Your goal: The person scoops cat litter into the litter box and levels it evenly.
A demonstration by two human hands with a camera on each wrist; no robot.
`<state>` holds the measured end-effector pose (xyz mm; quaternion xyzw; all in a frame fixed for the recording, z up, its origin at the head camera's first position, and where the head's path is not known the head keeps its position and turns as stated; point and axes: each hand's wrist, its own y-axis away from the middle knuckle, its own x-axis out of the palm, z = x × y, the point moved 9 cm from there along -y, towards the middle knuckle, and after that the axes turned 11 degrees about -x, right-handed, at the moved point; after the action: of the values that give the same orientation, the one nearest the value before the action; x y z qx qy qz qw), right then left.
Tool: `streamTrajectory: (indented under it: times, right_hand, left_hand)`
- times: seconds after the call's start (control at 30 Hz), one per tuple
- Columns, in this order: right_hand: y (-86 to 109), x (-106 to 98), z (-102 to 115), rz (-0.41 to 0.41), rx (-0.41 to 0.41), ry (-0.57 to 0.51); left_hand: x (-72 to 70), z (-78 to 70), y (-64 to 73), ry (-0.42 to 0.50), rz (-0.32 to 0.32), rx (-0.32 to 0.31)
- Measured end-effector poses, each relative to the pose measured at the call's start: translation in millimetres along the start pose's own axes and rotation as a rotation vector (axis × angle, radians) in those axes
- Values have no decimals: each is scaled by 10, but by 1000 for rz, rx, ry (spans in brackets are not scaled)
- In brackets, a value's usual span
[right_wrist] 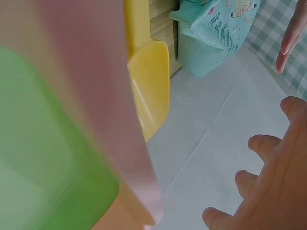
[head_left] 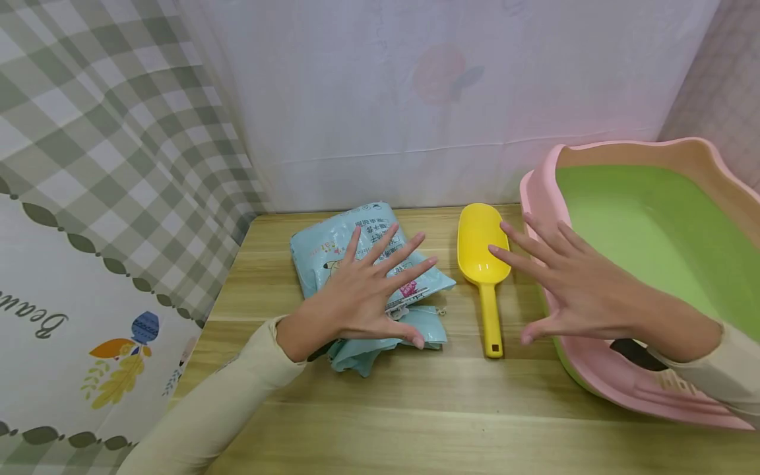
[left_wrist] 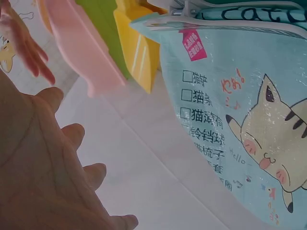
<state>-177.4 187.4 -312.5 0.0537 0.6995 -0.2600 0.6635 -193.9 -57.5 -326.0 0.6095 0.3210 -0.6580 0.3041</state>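
Observation:
In the head view my left hand (head_left: 365, 290) hovers with fingers spread over a light blue plastic bag (head_left: 317, 247), which carries a cartoon cat and printed characters. The left wrist view shows the bag's printed front (left_wrist: 216, 96) beside that hand (left_wrist: 43, 158). My right hand (head_left: 570, 284), fingers also spread, overlaps the near-left rim of a pink and green litter box (head_left: 641, 211). Between the hands lies a yellow scoop (head_left: 477, 244), its handle toward me. Nothing is held in either hand; the right wrist view shows the right fingers (right_wrist: 249, 182) apart from the scoop (right_wrist: 151, 86).
The wooden table (head_left: 380, 422) holds all these things. A white cloth (head_left: 356, 99) hangs behind it, and a green checked cloth (head_left: 119, 132) hangs along the left. The litter box takes up the right side.

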Motion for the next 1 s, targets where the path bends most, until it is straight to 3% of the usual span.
streamTrajectory:
  times: [0.4, 0.67, 0.83, 1.0]
  right_hand:
    - [231, -68, -61, 21, 49, -16]
    - [383, -92, -92, 9, 87, -14]
    - [335, -130, -76, -24, 73, -45]
    - [221, -140, -56, -43, 83, -141]
  left_hand:
    - [37, 133, 113, 9, -26, -23]
    - [108, 274, 221, 41, 0, -75]
    - [168, 354, 339, 90, 20, -102]
    - [228, 412, 490, 102, -8, -130]
